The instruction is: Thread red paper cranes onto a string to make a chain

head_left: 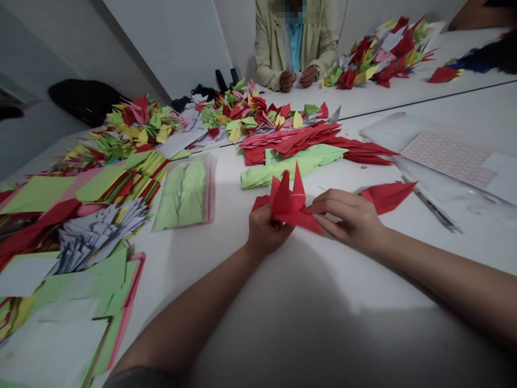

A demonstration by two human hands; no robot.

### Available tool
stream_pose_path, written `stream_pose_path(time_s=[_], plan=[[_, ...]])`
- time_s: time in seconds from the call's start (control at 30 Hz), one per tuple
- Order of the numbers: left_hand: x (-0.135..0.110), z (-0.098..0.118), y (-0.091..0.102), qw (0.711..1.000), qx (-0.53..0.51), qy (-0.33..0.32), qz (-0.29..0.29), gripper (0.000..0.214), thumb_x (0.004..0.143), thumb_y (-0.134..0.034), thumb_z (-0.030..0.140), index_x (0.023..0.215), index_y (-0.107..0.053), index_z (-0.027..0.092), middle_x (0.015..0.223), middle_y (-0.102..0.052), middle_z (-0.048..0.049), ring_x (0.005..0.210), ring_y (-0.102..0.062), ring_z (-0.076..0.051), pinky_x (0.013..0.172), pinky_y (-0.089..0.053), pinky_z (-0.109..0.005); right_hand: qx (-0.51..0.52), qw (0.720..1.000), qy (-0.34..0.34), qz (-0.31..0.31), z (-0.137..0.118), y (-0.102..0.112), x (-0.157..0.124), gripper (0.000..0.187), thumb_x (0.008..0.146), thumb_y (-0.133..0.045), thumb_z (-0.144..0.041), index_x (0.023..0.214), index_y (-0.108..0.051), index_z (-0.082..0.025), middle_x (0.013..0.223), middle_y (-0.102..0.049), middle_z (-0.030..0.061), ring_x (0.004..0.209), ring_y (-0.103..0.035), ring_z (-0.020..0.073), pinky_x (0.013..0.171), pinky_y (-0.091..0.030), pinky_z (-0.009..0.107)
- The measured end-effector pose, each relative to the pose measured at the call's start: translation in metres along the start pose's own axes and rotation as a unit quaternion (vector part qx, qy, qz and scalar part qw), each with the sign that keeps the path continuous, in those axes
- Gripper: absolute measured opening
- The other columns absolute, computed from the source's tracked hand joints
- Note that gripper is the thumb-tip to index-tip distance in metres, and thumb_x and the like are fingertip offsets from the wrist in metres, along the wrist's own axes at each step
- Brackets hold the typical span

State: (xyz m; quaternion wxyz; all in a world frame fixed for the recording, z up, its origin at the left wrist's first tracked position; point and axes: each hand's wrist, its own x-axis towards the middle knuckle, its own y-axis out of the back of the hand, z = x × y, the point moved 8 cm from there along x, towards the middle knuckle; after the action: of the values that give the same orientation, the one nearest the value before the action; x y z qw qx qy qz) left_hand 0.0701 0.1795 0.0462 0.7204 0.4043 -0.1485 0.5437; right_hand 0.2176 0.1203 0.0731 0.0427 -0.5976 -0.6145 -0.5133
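Note:
My left hand (267,231) and my right hand (347,215) hold a red folded paper crane (291,203) between them above the white table (226,280). Its pointed flaps stand upward. My left fingers are hidden behind the red paper, and my right fingertips pinch its right side. Just beyond my right hand lies another red folded piece (388,196). A pile of green folded pieces (291,168) sits beyond the crane, with a heap of red folded pieces (315,140) behind it.
A clear bag of green folded paper (183,195) lies left, beside stacks of coloured sheets (99,186). Heaps of multicoloured folded paper cover the far table. A seated co-worker's hands (298,78) work at the far side. A pink printed sheet (448,159) lies right.

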Motion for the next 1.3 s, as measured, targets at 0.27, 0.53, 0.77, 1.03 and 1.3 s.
stream_pose_path(time_s=[0.27, 0.53, 0.77, 1.03, 1.3], plan=[[0.002, -0.007, 0.010, 0.996, 0.072, -0.026, 0.049, 0.008, 0.076, -0.067, 0.019, 0.069, -0.065, 0.015, 0.065, -0.064, -0.0011, 0.058, -0.058, -0.014, 0.050, -0.045, -0.026, 0.372, 0.863, -0.340, -0.010, 0.039, -0.034, -0.014, 0.014, 0.087, -0.059, -0.031, 0.087, -0.062, -0.018, 0.074, -0.061, 0.0019, 0.064, -0.055, 0.0118, 0.061, -0.047, 0.026], [0.004, 0.015, 0.004, 0.977, 0.165, -0.137, 0.007, 0.007, 0.076, -0.062, 0.013, 0.072, -0.067, 0.017, 0.069, -0.066, -0.0019, 0.056, -0.056, -0.012, 0.047, -0.037, -0.024, 0.589, 0.655, -0.473, 0.016, 0.050, -0.076, -0.040, 0.022, 0.074, -0.078, -0.035, 0.087, -0.074, -0.018, 0.089, -0.072, 0.0037, 0.077, -0.064, 0.0120, 0.074, -0.050, 0.025], [0.002, 0.015, -0.002, 0.981, 0.133, -0.138, -0.008, 0.020, 0.077, -0.060, 0.016, 0.060, -0.052, 0.017, 0.055, -0.051, -0.0003, 0.048, -0.047, -0.011, 0.044, -0.031, -0.026, 0.605, 0.631, -0.484, 0.044, 0.051, -0.076, -0.041, 0.021, 0.073, -0.079, -0.032, 0.089, -0.076, -0.019, 0.082, -0.074, 0.0022, 0.070, -0.065, 0.0099, 0.071, -0.052, 0.022], [0.001, 0.005, -0.005, 0.994, 0.096, -0.040, -0.027, 0.017, 0.075, -0.066, 0.023, 0.062, -0.056, 0.019, 0.059, -0.057, -0.0023, 0.051, -0.051, -0.014, 0.047, -0.040, -0.030, 0.623, 0.622, -0.473, 0.030, 0.053, -0.076, -0.040, 0.013, 0.073, -0.078, -0.029, 0.081, -0.075, -0.019, 0.065, -0.067, -0.0022, 0.055, -0.057, 0.0066, 0.060, -0.048, 0.019], [0.001, -0.004, -0.003, 0.996, 0.090, -0.009, -0.025, 0.011, 0.072, -0.070, 0.025, 0.071, -0.062, 0.019, 0.065, -0.061, -0.0033, 0.056, -0.057, -0.017, 0.049, -0.044, -0.032, 0.623, 0.632, -0.460, 0.034, 0.053, -0.076, -0.037, 0.016, 0.075, -0.078, -0.031, 0.071, -0.070, -0.017, 0.065, -0.064, -0.0024, 0.058, -0.056, 0.0064, 0.060, -0.046, 0.019]])
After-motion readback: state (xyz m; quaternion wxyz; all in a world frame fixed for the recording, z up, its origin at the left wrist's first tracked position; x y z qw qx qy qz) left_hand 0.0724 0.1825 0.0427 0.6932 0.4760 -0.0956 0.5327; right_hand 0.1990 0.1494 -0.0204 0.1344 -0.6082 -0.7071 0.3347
